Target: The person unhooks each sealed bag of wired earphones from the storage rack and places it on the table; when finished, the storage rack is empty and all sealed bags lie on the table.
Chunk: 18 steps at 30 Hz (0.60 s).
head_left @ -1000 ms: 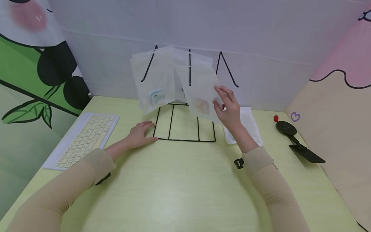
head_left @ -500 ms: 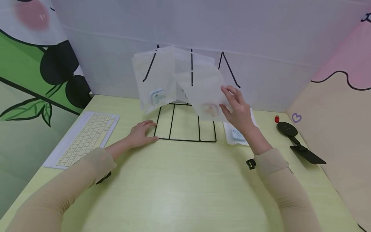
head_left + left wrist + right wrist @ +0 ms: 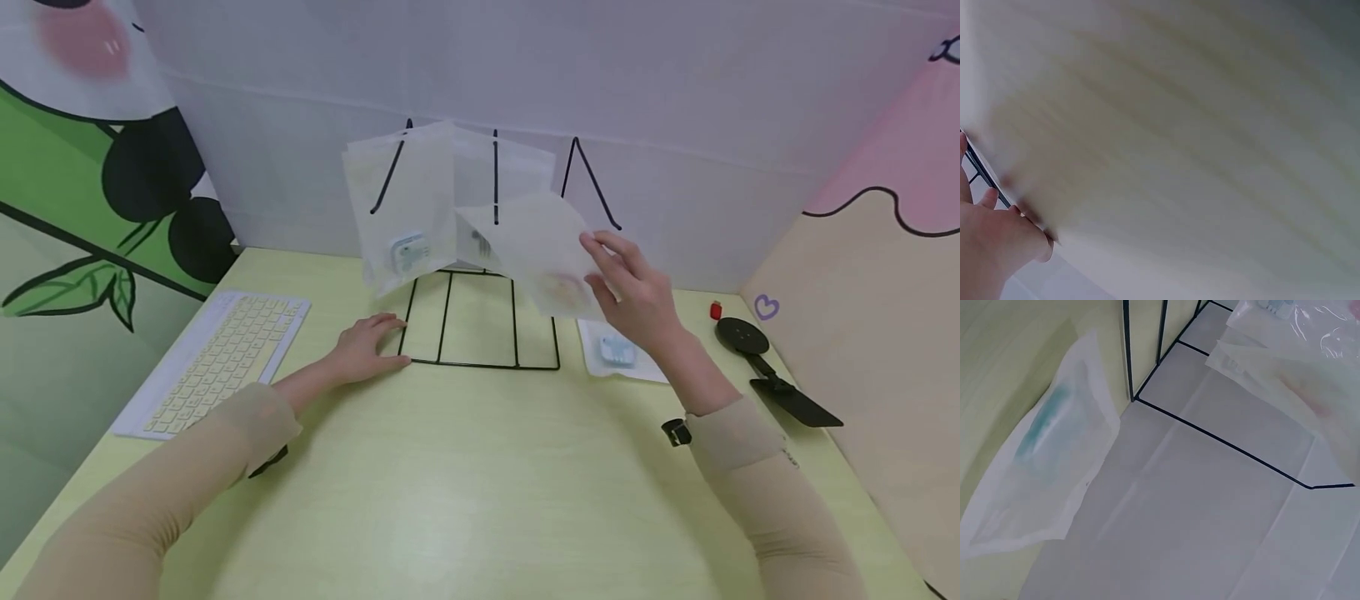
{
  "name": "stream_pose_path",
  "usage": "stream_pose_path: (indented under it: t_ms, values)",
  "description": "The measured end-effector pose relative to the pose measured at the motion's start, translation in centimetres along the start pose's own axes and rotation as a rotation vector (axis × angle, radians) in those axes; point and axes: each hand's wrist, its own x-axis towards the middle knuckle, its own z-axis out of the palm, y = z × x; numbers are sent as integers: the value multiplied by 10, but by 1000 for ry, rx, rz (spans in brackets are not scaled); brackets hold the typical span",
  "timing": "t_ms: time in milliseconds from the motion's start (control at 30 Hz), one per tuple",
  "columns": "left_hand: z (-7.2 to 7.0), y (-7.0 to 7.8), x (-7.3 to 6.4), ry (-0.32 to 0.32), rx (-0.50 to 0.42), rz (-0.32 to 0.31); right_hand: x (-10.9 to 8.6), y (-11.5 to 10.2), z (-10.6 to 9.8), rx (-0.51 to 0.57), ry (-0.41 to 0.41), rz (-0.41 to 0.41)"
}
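My right hand (image 3: 633,296) pinches the right edge of a translucent white packet (image 3: 525,237) with a reddish print near its bottom. That packet slants, its upper left part at the tip of the rack's middle hook (image 3: 496,179). The same packet (image 3: 1285,387) shows at the right of the right wrist view; the hand itself is outside it. My left hand (image 3: 365,347) rests at the left side of the black wire rack (image 3: 480,364), its fingertips and thumb touching the base near the front corner. More white packets (image 3: 405,192) hang from the left and middle hooks.
Another packet with a blue item (image 3: 617,350) lies on the table right of the rack. A white keyboard (image 3: 225,362) lies at the left. At the right are a small red object (image 3: 716,310) and a black folding stand (image 3: 780,379). A pale wall stands behind the rack.
My right hand has moved right and slightly down, drawing the pinched packet forward along the middle hook to its tip. The left hand stays at the rack. More of the packet on the table shows.
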Motion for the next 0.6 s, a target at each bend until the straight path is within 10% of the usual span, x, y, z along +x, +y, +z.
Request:
stream_pose_path:
  t_ms: [600]
  values:
    - [-1, 0, 0, -4, 20, -1, 4, -10, -39, 91, -13, -64]
